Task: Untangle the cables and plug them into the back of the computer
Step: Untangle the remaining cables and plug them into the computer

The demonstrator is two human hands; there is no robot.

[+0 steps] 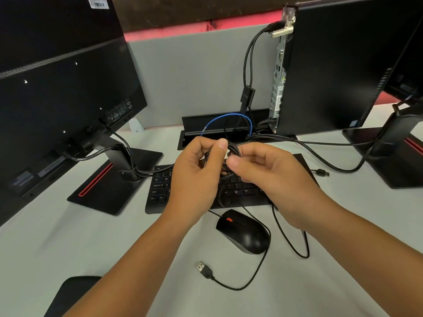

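Both hands are raised over the keyboard (160,193), working at a small coiled bundle of black cable (231,154) held between them; the left hand (196,175) has its fingers curled round the coil with the thumb pressed on top, and the right hand (263,170) pinches the same bundle from the other side, thumb and forefinger meeting near a pale tie or tag that I cannot make out clearly; to do this step well, I'd say the left should hold the coil steady while the right frees the tie and then feeds the loops out one at a time, not tugging, since a pull on a wound cable tends to tighten it into a knot; a strand from the bundle trails down past the keyboard onto the worktop (91,248); both forearms reach forward from the bottom of the view, wrists bent slightly inward so the knuckles face each other; the mouse (243,232) lies just in front, its USB plug (202,268) loose on the worktop, and another loose plug (322,172) rests to the right; the computer (332,65) stands upright beyond, its port side (278,76) turned towards the person, with a couple of black leads already plugged in near the top
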